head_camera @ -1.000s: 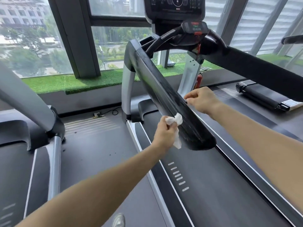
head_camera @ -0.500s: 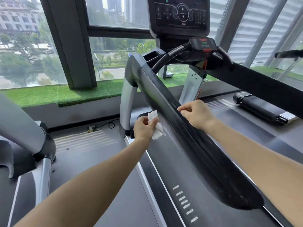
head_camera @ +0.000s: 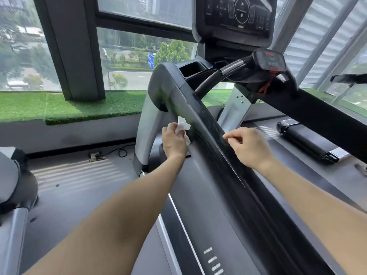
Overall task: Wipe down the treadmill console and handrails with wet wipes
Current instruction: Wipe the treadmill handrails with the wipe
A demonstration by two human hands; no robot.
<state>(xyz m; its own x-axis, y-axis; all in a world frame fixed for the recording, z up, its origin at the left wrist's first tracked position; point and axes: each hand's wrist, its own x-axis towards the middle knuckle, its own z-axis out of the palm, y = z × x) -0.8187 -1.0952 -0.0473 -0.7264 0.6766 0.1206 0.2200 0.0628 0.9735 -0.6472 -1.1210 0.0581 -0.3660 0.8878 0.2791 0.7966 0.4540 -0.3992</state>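
The left handrail [head_camera: 200,124], running from 11 o'clock down to 5 o'clock, is getting wiped: the left hand [head_camera: 173,142], pinching a crumpled wet wipe [head_camera: 183,127], is moving further up its outer side than a second ago, nearing the top bend. The right hand [head_camera: 248,147], fingers curled, is steadying its inner edge.

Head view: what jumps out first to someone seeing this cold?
Two bare arms reach in from below toward the long black handrail that runs diagonally through the middle. The left hand grips a crumpled white wet wipe against the rail's left side, while the right hand rests on its right edge with fingers curled. Above, top centre, the dark console screen stands against bright windows.
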